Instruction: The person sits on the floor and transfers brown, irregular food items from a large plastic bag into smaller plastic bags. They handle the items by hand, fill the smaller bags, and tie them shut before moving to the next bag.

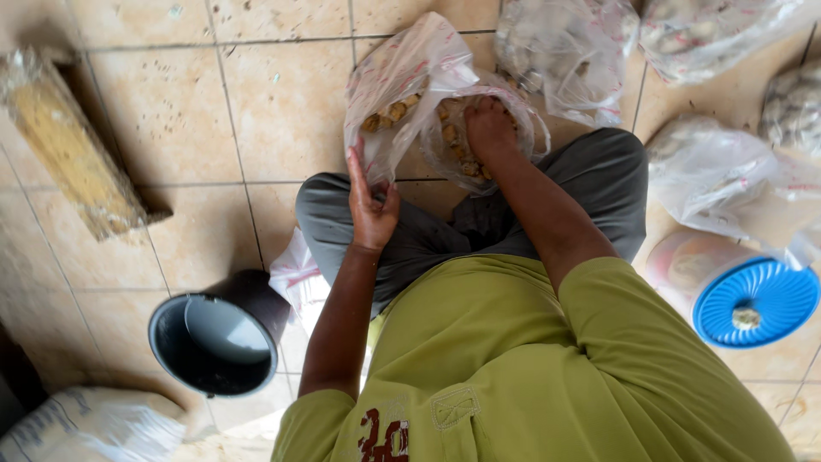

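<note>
Far left, lying aslant on the tiled floor (282, 111): a long wrapped block (73, 145), yellowish, blurred, well apart from the work. Lower left corner, a white sack (85, 423). Next along, a dark bucket (224, 335) tipped on its side, mouth toward the camera, just beside the left knee (handy there, likely, for reaching without shifting). Between bucket and leg, a bit of white-and-pink plastic (295, 274). Then the left hand (372, 205), raised over grey trousers (410, 239), thumb and fingers pressed together on the near edge of the clear bag (402, 85), pulling the plastic up and back, which looks meant to keep the mouth open. Inside the bag, small tan lumps (393, 111), hard to name at this size, resting on the floor just ahead of the crossed legs. Right hand (489, 128) plunged into the bag's opening, knuckles up, fingers buried among the lumps; whether curled round any or spread cannot be told. Green shirt (530, 368) filling the foreground. Further right, more clear bags (564, 51) of pale pieces crowded near the right knee, within easy reach. Last, lower right, a round tub with a blue lid (753, 299), partly under another bag.
</note>
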The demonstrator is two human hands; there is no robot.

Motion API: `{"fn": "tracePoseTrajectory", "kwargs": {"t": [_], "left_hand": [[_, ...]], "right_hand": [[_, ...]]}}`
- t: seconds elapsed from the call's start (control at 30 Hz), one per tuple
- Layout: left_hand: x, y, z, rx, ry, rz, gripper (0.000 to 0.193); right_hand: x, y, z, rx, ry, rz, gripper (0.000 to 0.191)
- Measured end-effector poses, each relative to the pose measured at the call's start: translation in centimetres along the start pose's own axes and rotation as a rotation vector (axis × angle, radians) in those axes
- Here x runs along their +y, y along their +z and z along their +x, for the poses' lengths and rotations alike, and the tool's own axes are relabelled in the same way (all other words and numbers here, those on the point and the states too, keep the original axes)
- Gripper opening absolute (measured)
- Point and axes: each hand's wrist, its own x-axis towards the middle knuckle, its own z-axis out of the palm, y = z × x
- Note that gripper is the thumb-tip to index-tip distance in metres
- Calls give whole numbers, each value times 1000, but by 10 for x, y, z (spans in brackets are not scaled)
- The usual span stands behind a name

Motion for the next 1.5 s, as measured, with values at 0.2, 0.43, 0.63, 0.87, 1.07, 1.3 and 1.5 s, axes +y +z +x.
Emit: {"fn": "tracePoseTrajectory", "kwargs": {"t": [0.2,0.43,0.63,0.87,1.07,1.3,1.5], "left_hand": [[-12,7,-9,-51,-110,-146,108],[-15,5,-20,-64,-180,-103,111],[-14,2,-22,-62,-194,-90,107],[-11,4,-13,-62,-192,-112,107],[-5,8,-8,-50,-174,-271,115],[-21,10,-7,-59,-21,-100,116],[-16,6,5,-32,54,-153,122]], "right_hand": [[9,1,2,322,25,217,43],[11,-30,-1,109,104,173,42],[9,-29,-42,0,27,136,41],[8,-20,-59,63,85,787,41],[6,-22,-78,-317,382,1742,50],[-19,-44,-80,-459,22,2135,27],[-81,-63,-34,-480,142,1894,37]]}}
